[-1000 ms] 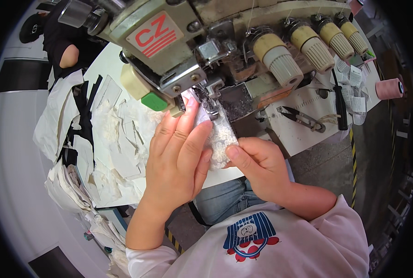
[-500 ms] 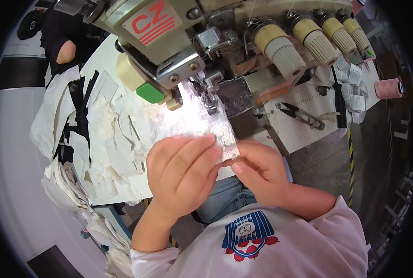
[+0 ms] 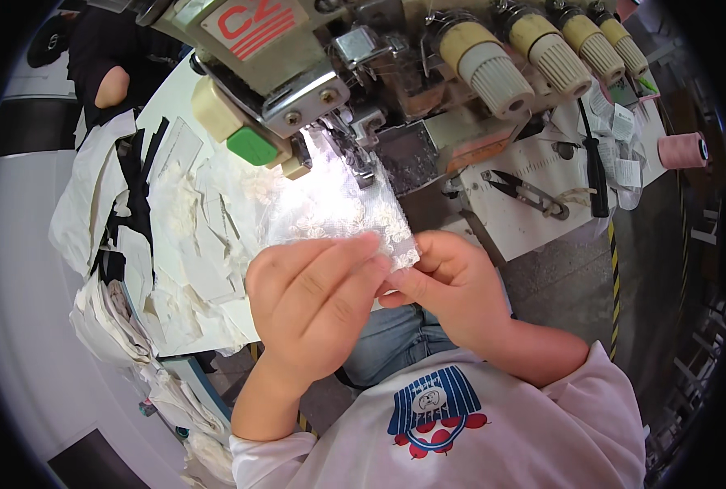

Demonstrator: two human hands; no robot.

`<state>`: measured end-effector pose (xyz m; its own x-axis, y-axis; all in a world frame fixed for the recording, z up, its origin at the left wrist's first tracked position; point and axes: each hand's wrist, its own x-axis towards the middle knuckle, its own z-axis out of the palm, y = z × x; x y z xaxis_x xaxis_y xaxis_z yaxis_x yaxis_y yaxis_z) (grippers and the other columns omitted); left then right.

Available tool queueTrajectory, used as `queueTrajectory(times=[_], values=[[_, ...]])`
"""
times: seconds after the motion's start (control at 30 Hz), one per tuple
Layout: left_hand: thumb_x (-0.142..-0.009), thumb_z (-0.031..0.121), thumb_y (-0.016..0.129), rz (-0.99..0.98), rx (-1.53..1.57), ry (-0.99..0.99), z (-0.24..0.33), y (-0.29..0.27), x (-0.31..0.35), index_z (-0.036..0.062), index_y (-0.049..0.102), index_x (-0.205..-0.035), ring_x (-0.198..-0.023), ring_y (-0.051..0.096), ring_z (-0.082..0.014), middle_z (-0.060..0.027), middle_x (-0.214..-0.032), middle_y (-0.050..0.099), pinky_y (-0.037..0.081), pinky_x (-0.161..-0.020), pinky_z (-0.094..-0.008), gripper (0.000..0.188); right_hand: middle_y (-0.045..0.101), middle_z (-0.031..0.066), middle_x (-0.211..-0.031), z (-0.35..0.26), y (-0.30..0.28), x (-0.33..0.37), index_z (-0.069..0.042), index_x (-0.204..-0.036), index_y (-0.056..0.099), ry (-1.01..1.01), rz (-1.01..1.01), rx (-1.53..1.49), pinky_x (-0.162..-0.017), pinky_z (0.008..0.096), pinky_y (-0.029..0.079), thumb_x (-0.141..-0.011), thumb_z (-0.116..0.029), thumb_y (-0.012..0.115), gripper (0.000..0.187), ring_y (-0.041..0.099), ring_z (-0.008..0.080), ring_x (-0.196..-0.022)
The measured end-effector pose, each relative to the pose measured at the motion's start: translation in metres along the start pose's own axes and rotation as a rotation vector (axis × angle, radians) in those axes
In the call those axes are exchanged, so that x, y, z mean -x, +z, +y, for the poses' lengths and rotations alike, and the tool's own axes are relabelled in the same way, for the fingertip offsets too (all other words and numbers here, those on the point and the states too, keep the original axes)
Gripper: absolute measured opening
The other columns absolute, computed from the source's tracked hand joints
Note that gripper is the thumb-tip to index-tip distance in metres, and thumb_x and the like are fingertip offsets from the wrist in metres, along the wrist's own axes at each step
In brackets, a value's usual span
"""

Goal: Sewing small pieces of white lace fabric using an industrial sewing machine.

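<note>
Now both hands have drawn the lace piece [image 3: 338, 216] back from the sewing machine [image 3: 314, 73]; left hand [image 3: 318, 301] and right hand [image 3: 448, 285] pinch its near edge, seemingly seam finished.

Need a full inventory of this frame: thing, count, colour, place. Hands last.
sewing machine: 1, grey-beige, top centre of table
tension knobs: 4, cream, top right on machine
lace piece: 1, white sheer, from the needle area to both hands
cut fabric pieces: pile, white, table left
dark strips: a few, black, left among the pile
thread snips: 1, dark metal, table right
screwdriver: 1, black, right of snips
thread cone: 1, pink, far right
table: 1, white
left hand: over lace's near edge
right hand: pinching lace's near corner
</note>
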<state>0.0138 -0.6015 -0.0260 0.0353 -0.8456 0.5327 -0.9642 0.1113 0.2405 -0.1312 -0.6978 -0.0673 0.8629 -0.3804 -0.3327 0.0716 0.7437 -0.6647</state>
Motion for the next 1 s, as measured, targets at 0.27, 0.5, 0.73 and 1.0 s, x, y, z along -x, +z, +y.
queueTrajectory(times=[0.27, 0.5, 0.73, 1.0], values=[[-0.062, 0.015, 0.066, 0.004, -0.100, 0.131, -0.004, 0.004, 0.002, 0.0066, 0.070, -0.092, -0.085, 0.062, -0.0196, -0.0048, -0.100, 0.068, 0.046, -0.062, -0.0284, 0.031, 0.064, 0.0050, -0.087, 0.001, 0.001, 0.004, 0.004, -0.100, 0.062, -0.052, 0.078, 0.165, -0.064, 0.0205, 0.052, -0.091, -0.010, 0.063, 0.017, 0.063, 0.0083, -0.074], [-0.068, 0.015, 0.067, -0.005, -0.159, 0.111, -0.001, 0.007, 0.003, 0.0100, 0.069, -0.090, -0.088, 0.062, -0.0174, -0.0028, -0.102, 0.069, 0.047, -0.068, -0.0295, 0.022, 0.062, 0.0012, -0.081, -0.004, 0.003, 0.005, 0.001, -0.096, 0.064, -0.029, 0.099, 0.182, -0.055, 0.0196, 0.046, -0.089, -0.013, 0.066, 0.016, 0.055, 0.0037, -0.064], [-0.070, 0.013, 0.067, 0.051, -0.224, 0.131, -0.002, 0.014, 0.008, 0.0115, 0.067, -0.092, -0.089, 0.062, -0.0167, -0.0019, -0.103, 0.069, 0.048, -0.073, -0.0297, 0.021, 0.060, 0.0007, -0.077, -0.001, -0.002, 0.007, 0.000, -0.088, 0.063, -0.133, 0.110, 0.315, -0.052, 0.0209, 0.041, -0.083, -0.010, 0.072, 0.014, 0.053, 0.0046, -0.060], [-0.070, 0.012, 0.067, 0.044, -0.140, 0.118, -0.005, 0.008, 0.003, 0.0106, 0.068, -0.090, -0.087, 0.061, -0.0176, -0.0025, -0.100, 0.069, 0.048, -0.072, -0.0306, 0.020, 0.056, 0.0030, -0.077, -0.014, -0.017, -0.015, -0.008, -0.087, 0.069, -1.084, 0.172, 1.127, -0.052, 0.0276, 0.040, -0.062, 0.000, 0.077, 0.027, 0.051, 0.0164, -0.060]])
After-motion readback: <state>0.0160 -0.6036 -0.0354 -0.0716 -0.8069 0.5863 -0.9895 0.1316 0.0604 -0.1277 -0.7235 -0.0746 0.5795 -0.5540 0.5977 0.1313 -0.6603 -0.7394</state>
